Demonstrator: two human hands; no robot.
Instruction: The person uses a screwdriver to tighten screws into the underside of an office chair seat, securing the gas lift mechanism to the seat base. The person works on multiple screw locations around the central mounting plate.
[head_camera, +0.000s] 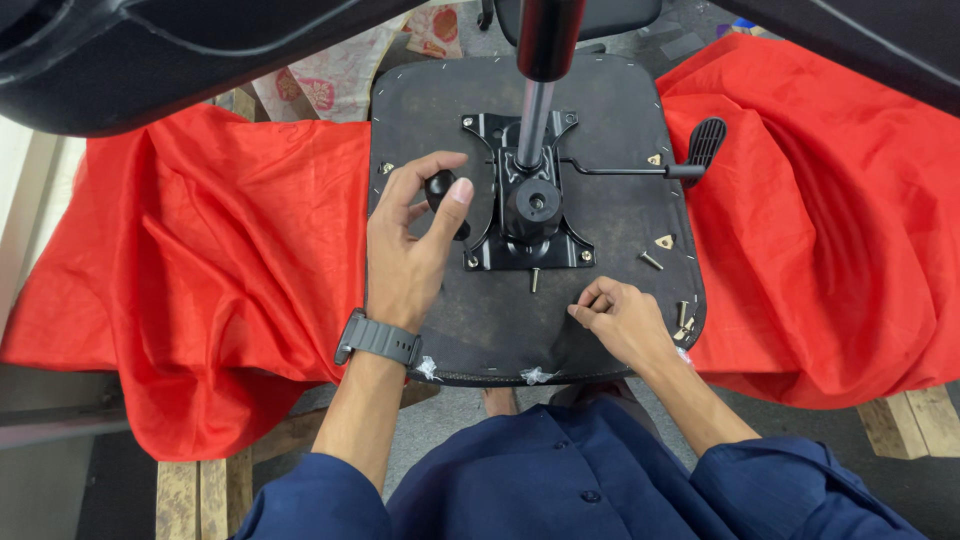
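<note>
Red cloth (200, 250) drapes the wooden table, carrying an upturned black chair seat base (600, 100). Left hand (405, 250) has its fingers closed round a black round knob (440, 187), just beside the black metal tilt plate (525, 205) already seated with its silver gas cylinder (533, 120). Right hand (625, 320) pinches something too small to tell. Loose silver bolts (651, 260) beyond those fingers look yet to be fitted.
</note>
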